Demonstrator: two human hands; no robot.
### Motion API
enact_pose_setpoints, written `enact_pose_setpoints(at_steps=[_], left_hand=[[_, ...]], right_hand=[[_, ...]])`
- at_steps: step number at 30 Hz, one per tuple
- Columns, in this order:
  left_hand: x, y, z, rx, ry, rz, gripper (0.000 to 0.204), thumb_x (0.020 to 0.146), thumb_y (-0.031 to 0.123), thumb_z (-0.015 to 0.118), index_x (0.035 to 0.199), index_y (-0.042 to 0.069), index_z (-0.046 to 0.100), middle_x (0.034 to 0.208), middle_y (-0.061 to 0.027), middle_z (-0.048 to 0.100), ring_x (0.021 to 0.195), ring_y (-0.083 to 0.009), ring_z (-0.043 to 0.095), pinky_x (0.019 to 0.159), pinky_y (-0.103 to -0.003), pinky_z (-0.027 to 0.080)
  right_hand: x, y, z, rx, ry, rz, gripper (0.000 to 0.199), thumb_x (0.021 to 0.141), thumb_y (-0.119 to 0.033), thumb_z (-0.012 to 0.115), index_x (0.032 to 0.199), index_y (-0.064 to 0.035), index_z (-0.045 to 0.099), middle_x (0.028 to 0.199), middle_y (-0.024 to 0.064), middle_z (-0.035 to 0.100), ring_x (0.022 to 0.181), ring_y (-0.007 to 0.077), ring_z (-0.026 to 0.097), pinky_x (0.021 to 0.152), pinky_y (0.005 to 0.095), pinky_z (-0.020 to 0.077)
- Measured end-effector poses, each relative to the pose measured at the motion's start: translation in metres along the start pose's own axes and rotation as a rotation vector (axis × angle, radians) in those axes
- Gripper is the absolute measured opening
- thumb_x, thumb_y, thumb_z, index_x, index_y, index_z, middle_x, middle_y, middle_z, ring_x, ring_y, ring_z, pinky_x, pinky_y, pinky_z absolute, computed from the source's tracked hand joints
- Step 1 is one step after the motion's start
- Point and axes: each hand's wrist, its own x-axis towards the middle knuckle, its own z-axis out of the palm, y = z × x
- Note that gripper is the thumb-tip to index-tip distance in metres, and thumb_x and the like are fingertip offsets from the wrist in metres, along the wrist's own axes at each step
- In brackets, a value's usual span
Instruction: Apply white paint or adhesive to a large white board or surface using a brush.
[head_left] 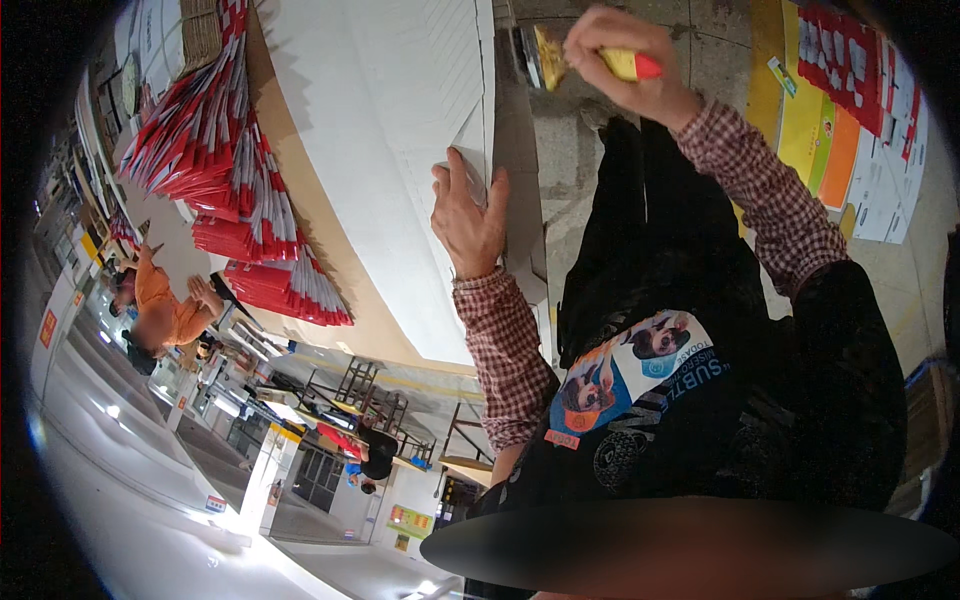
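My right hand is closed around the yellow, red-tipped handle of a flat brush, held at the edge of the work surface. The brush's dark bristle end points left, toward the edge of a large white sheet. On that sheet's right edge rests my left hand, its fingers spread and the fingertips touching a slightly raised flap. Whether more sheets lie beneath is hard to make out. Faint slanted lines run across the upper part of the white surface.
Fanned piles of red-and-white printed pieces lie left of the sheet on brown cardboard. Printed yellow and orange sheets and a red stack stand at far right. A co-worker in orange is at far left.
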Motion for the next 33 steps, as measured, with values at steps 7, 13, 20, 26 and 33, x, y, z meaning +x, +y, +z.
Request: enact_pose_setpoints(at_steps=[7,13,20,26,33], left_hand=[[-0.004,-0.011,-0.003,0.057,0.034,0.04,0.066,0.081,0.032,0.063,0.129,-0.009,0.045,0.123,-0.0385,0.047,0.114,-0.0487,0.05,0.097,-0.045,0.042],[-0.001,-0.009,-0.005,-0.063,-0.032,-0.019,0.066,0.081,0.032,0.063,0.13,-0.007,0.045,0.123,-0.0381,0.047,0.117,-0.0487,0.047,0.1,-0.045,0.039],[-0.004,-0.004,0.019,0.094,-0.005,-0.057,0.079,0.079,0.04,0.066,0.137,-0.004,0.037,0.135,-0.0375,0.036,0.127,-0.0496,0.036,0.102,-0.047,0.036],[-0.051,-0.008,0.088,0.366,0.301,-0.379,0.111,0.07,0.06,0.071,0.148,0.004,0.014,0.148,-0.0336,0.01,0.138,-0.0486,0.011,0.111,-0.054,0.016],[-0.067,-0.026,0.035,0.293,0.072,-0.232,0.096,0.076,0.048,0.069,0.144,0.001,0.023,0.141,-0.0354,0.026,0.129,-0.0529,0.029,0.1,-0.05,0.038]], right_hand=[[-0.006,-0.021,-0.002,0.156,0.03,0.083,0.008,0.085,-0.003,0.061,0.079,0.0009,0.059,0.086,0.0077,0.062,0.075,0.0144,0.061,0.064,0.0248,0.0497],[0.04,0.031,0.012,0.644,0.504,-0.313,0.007,0.086,-0.004,0.063,0.081,-0.0014,0.058,0.081,0.0102,0.062,0.067,0.0171,0.059,0.059,0.0295,0.0485],[-0.021,-0.018,-0.011,0.209,-0.033,0.266,0.005,0.085,-0.002,0.062,0.082,0.0022,0.06,0.085,0.0088,0.062,0.073,0.0151,0.06,0.064,0.0261,0.0481],[-0.016,-0.041,-0.032,0.154,0.012,0.296,0.011,0.087,-0.008,0.062,0.078,-0.0008,0.061,0.08,0.0051,0.062,0.065,0.0116,0.057,0.057,0.0248,0.0461],[-0.019,-0.051,-0.014,0.085,-0.03,0.27,0.01,0.087,-0.006,0.062,0.078,-0.002,0.061,0.082,0.0034,0.061,0.07,0.0125,0.059,0.061,0.0269,0.0483]])
